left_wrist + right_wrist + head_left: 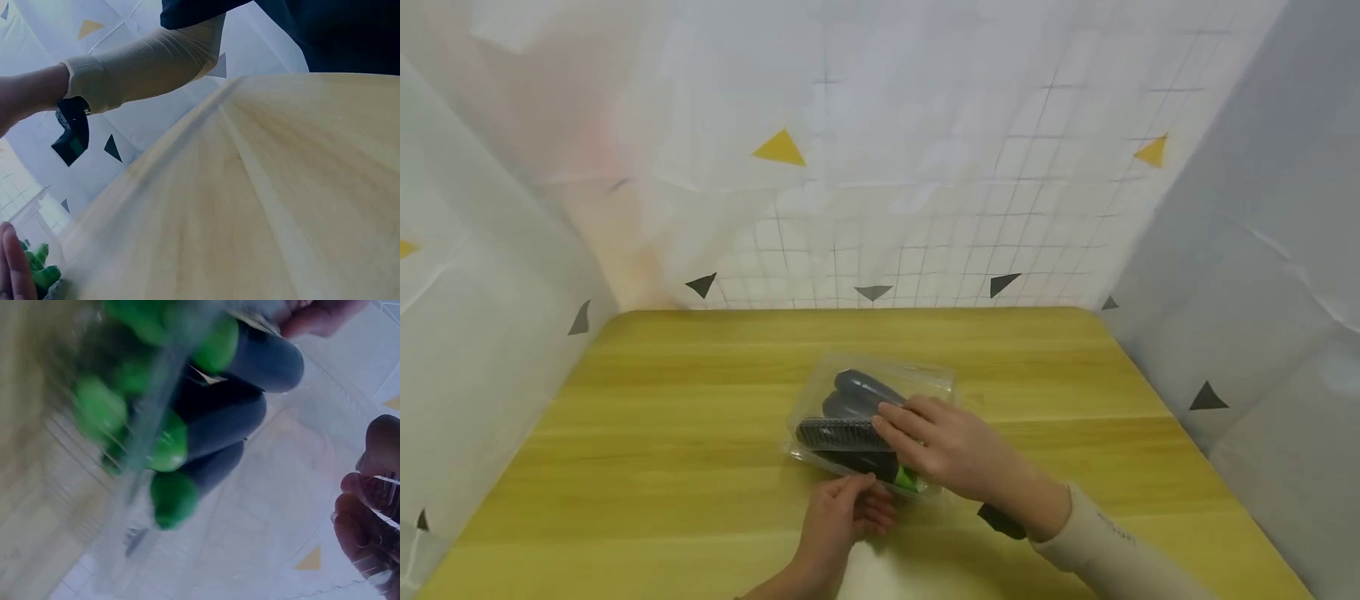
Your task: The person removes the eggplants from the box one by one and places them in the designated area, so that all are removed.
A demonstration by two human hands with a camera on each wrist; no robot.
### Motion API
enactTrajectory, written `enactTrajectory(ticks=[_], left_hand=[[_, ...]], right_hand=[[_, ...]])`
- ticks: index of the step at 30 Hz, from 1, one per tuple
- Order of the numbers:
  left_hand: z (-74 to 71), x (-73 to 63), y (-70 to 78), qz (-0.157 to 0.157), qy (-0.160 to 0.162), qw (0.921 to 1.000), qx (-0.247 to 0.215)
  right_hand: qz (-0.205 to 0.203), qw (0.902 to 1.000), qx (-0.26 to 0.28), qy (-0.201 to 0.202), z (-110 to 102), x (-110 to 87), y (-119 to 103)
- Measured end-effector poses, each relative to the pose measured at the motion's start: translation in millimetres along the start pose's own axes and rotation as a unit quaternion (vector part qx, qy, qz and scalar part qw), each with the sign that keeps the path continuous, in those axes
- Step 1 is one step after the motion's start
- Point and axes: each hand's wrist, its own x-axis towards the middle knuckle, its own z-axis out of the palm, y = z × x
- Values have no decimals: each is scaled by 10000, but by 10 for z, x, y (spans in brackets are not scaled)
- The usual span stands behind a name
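A clear plastic clamshell box lies near the middle of the table, with several dark purple eggplants inside. Their green caps point towards the near right side, and they show large in the right wrist view. Over the box, the lid stands partly raised, with its ridged edge crossing the eggplants. My right hand grips the lid with bent fingers from the right. At the near edge of the box, my left hand pinches the rim between thumb and forefinger, its other fingers loosely curled below.
The wooden table stretches out on both sides of the box. Pale sheets with yellow and black triangles form a back wall and side walls. A dark device is strapped to the right wrist.
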Motion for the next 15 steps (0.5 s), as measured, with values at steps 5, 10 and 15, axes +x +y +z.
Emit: enactTrajectory(ticks=[5,10,15], left_hand=[[-10,-12,20,-69,-7,9999,-124],[11,-1,15,-71,-110,9994,-310],[20,0,-3,-24,-254,9986,-457]], right_hand=[[160,9993,328,119,44,-35,21],[358,9973,545,330,69,-38,92],[297,9955,635,630,79,31,196]])
